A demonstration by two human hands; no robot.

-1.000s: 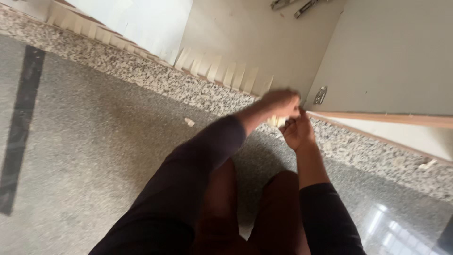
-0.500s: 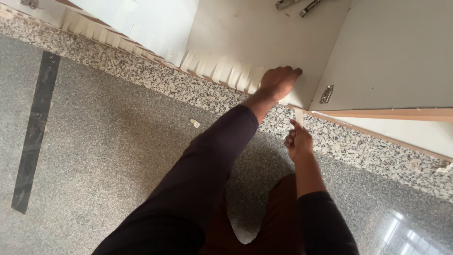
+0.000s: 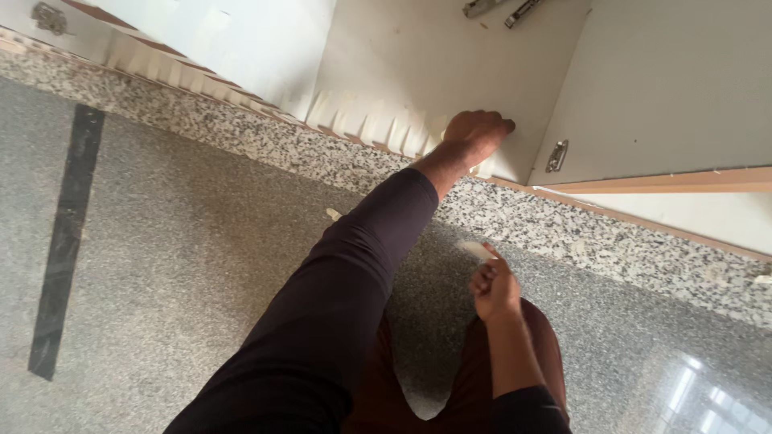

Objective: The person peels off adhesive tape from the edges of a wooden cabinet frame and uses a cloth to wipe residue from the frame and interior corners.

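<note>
Left hand (image 3: 476, 135) stretched forward, fingers curled and pressed on the row of pale paper strips (image 3: 378, 127) along the bottom edge of the white cabinet panel (image 3: 426, 56); whether a strip is actually pinched there cannot be told from this angle. Right hand (image 3: 494, 288) drawn back, well short of the panel, closed around a small pale scrap (image 3: 476, 251), probably a torn piece of the same strip, sticking up from the fingertips. Strips standing in a fringe where the panel meets the speckled granite ledge (image 3: 563, 233). Open cabinet door (image 3: 667, 88) just right of the panel, with a small metal hinge plate (image 3: 556, 156) near its lower corner. Grey polished floor (image 3: 177, 265) below the ledge, crossed by a dark stripe (image 3: 66, 241) far left of the panel. Another tiny scrap (image 3: 333, 214) on the floor, near the left sleeve (image 3: 338, 297).
</note>
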